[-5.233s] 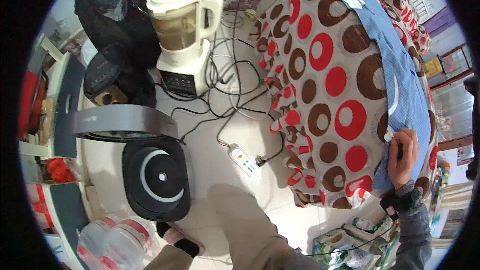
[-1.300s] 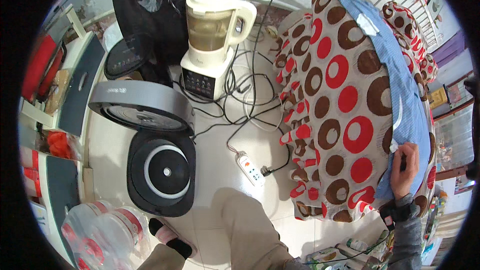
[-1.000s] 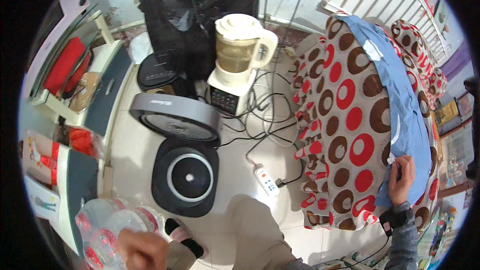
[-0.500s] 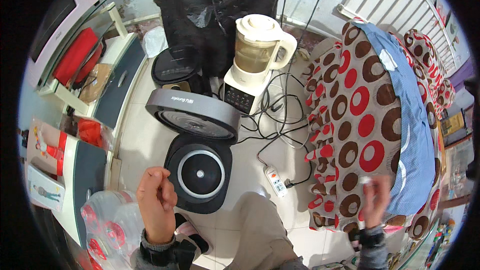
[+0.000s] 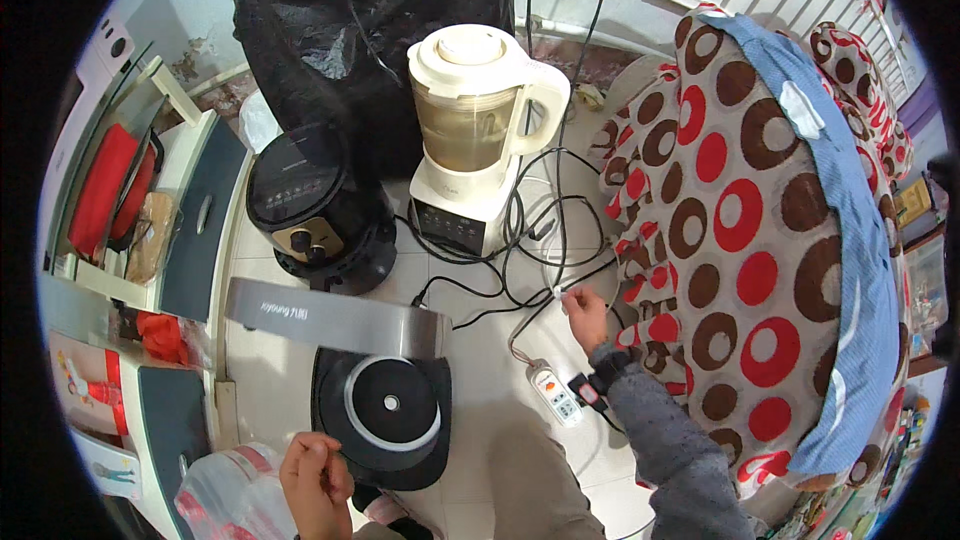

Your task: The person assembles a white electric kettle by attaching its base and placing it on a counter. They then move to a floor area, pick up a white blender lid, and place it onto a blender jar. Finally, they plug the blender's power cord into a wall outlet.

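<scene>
My right hand (image 5: pixel 587 320) reaches over the floor to the cables. Its thumb and fingertips pinch a small white thing (image 5: pixel 560 293), too small to name. My left hand (image 5: pixel 316 482) hangs low at the front, loosely curled, and nothing shows in it. It is nearest to a dark rice cooker (image 5: pixel 435 460) with its grey lid (image 5: pixel 335 318) raised; a black heating plate with a round centre button shows inside. Below my right hand lies a white power strip (image 5: pixel 555 395). Black cables (image 5: pixel 520 285) tangle beside a cream blender (image 5: pixel 465 155).
A black air fryer (image 5: pixel 320 205) stands behind the rice cooker, near a black plastic cover (image 5: pixel 310 60). On the right is furniture under a dotted cloth (image 5: pixel 740 270). Drawers (image 5: pixel 205 220) and clear plastic bottles (image 5: pixel 235 485) line the left. My knee (image 5: pixel 540 480) is at the front.
My right hand has swung left from beside the dotted cloth to the cables, with the white thing in its fingers. My left hand stays curled, now lower in view. The view has shifted.
</scene>
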The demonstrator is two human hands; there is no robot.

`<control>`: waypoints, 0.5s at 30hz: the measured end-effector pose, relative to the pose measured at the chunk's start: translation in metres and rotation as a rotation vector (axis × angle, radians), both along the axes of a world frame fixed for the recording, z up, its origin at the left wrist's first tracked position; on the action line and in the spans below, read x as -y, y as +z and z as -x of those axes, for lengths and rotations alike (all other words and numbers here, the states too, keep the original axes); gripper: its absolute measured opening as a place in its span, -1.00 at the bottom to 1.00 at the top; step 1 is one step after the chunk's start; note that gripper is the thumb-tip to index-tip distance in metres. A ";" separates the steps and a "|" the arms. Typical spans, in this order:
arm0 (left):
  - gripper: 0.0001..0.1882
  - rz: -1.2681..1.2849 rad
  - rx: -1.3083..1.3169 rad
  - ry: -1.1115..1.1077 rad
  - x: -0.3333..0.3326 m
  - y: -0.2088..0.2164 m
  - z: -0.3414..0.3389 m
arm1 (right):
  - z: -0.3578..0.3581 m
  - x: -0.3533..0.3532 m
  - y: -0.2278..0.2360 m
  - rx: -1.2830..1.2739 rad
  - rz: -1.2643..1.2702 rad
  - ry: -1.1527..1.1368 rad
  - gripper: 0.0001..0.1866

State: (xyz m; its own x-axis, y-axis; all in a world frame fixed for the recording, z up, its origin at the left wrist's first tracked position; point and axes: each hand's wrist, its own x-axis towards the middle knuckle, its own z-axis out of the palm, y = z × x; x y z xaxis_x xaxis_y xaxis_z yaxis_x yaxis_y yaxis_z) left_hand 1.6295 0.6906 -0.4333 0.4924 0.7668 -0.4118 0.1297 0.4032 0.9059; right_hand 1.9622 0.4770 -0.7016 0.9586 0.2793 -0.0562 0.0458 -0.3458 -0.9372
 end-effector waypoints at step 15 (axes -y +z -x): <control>-0.82 0.060 -0.223 -0.209 -0.004 -0.024 -0.023 | -0.132 -0.101 -0.141 -0.110 -0.070 -0.070 -0.85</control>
State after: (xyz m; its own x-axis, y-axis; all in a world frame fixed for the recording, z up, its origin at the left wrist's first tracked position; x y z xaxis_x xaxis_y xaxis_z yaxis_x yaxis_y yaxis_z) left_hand 1.6525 0.6948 -0.4575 0.5297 0.6291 -0.5689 0.4083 0.3988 0.8211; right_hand 2.0939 0.5776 -0.8424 0.9649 0.2189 -0.1450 -0.0809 -0.2778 -0.9572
